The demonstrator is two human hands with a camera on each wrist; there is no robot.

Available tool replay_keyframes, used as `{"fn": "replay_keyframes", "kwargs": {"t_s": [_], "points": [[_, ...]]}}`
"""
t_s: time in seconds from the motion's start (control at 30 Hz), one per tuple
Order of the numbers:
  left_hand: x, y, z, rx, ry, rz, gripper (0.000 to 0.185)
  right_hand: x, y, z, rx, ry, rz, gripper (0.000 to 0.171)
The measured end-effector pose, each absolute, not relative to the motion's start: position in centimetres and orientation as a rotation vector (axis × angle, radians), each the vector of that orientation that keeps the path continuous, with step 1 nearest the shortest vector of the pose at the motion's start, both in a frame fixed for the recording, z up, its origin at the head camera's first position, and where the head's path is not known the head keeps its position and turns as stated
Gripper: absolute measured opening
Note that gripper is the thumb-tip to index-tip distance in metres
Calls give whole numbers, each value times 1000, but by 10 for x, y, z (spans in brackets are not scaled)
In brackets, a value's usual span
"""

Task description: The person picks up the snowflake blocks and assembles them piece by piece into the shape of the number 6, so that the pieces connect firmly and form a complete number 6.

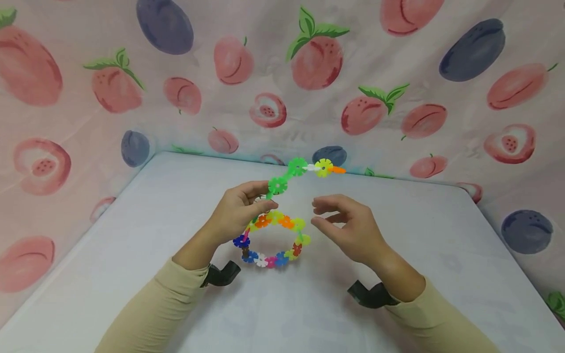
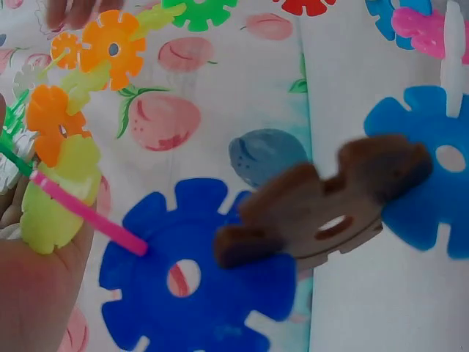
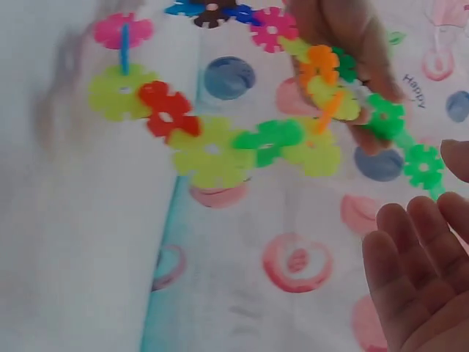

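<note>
At the centre of the head view, the left hand [image 1: 236,213] pinches a ring of coloured snowflake discs [image 1: 272,239] at its upper left, lifted above the white table [image 1: 132,235]. A chain of green and yellow discs [image 1: 304,171] rises from that spot toward the upper centre. The right hand [image 1: 348,228] hovers just right of the ring, fingers loosely apart, holding nothing. No container is visible.

word "Happy" printed upside down on fruit-patterned cloth [image 3: 415,89], right wrist view
</note>
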State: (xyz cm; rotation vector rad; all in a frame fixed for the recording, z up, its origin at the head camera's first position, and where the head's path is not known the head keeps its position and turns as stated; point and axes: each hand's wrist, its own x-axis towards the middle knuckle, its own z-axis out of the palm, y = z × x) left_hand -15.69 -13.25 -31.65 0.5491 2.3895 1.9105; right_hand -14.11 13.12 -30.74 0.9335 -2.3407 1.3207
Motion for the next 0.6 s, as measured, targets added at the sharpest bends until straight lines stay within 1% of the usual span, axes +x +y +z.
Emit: {"fn": "replay_keyframes", "kwargs": {"t_s": [0.2, 0.27, 0.33, 0.5, 0.6], "points": [[-155, -132, -315, 589, 2382, 1879, 49, -140, 133, -282, 1111, -2137, 1306, 45], [-154, -131, -314, 607, 2383, 1864, 47, -141, 134, -272, 1142, -2089, 1230, 41], [-153, -130, -313, 626, 2363, 1859, 45, -144, 134, -264, 1165, -2065, 1132, 44], [-150, -127, -312, 736, 2329, 1842, 39, -151, 130, -248, 1198, -2160, 927, 54], [-148, -126, -310, 783, 2383, 1770, 40, -154, 126, -244, 1229, -2279, 849, 54]]}}
